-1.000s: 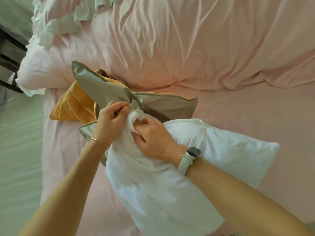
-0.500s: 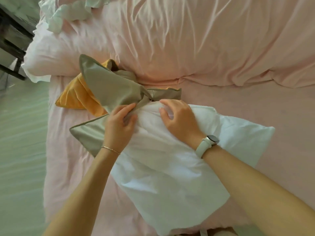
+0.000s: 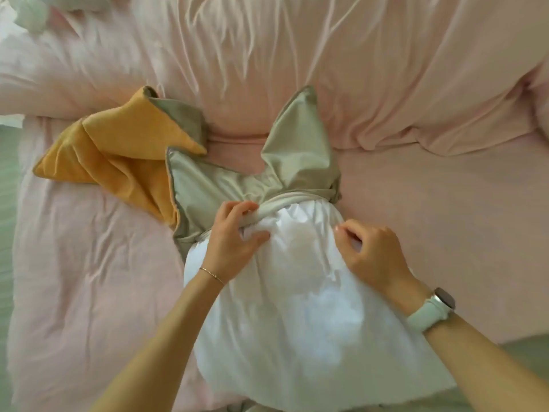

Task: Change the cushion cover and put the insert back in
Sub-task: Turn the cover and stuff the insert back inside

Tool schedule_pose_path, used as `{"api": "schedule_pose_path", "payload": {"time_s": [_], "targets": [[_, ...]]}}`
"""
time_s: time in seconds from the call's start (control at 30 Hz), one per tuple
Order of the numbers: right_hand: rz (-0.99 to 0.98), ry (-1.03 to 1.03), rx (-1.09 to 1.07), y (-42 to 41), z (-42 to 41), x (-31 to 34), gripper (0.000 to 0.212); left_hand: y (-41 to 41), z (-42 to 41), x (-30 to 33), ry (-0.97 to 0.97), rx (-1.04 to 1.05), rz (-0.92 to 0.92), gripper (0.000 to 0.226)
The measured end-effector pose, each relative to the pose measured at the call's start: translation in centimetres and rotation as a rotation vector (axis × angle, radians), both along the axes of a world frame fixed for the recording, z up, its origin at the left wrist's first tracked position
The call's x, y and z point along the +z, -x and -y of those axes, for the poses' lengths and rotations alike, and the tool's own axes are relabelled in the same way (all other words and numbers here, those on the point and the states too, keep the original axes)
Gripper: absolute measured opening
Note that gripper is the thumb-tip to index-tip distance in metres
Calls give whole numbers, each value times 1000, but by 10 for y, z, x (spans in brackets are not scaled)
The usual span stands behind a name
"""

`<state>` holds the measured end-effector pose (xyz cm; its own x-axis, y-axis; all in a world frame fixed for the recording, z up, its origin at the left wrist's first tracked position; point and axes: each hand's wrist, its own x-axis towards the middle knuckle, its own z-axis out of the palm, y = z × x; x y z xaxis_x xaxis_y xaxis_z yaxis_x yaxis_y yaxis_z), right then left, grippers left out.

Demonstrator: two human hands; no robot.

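A white cushion insert [image 3: 297,316] lies on the pink bed, its far end tucked into the opening of a beige-grey cover [image 3: 225,182]. The cover's two far corners stick up, limp. My left hand [image 3: 234,242] pinches the cover's rim at the opening, thumb on the insert. My right hand [image 3: 371,254] has curled fingers gripping the insert's right side, just below the rim. A mustard-yellow cover [image 3: 113,153] lies crumpled to the left, partly under the beige one.
A pink sheet [image 3: 445,218] covers the bed, with a bunched pink duvet [image 3: 326,55] across the back. The floor shows at the left edge and the bottom right corner.
The view shifted left and closer. The cover's opening now spreads wider across the insert's end. My right hand moved from the top middle to the insert's right side; the left stays at the rim.
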<state>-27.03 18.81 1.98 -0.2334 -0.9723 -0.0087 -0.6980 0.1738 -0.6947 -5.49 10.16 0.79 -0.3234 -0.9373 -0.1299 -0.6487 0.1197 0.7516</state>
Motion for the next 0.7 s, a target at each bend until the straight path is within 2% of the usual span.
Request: {"api": "schedule_pose_path", "payload": {"time_s": [0.1, 0.17, 0.27, 0.37, 0.47, 0.6, 0.7], "targets": [[-183, -12, -112, 28, -24, -12, 32, 33, -18, -8, -3, -163, 41, 42], [-162, -48, -129, 40, -21, -29, 30, 53, -21, -14, -1, -214, 123, 47], [-152, -33, 11, 41, -9, -54, 26, 69, -21, -22, 56, -221, 276, 29], [-180, -3, 81, 32, -6, -70, 24, 69, -22, -28, 159, -261, 344, 17], [-226, 32, 101, 31, -1, -75, 35, 68, -24, -37, 374, -279, 321, 9], [-218, 165, 171, 35, -5, -74, 14, 68, -39, -40, 553, -265, 232, 17], [-220, 204, 233, 38, -16, -70, 13, 60, -48, -36, 532, -329, 217, 16]]}}
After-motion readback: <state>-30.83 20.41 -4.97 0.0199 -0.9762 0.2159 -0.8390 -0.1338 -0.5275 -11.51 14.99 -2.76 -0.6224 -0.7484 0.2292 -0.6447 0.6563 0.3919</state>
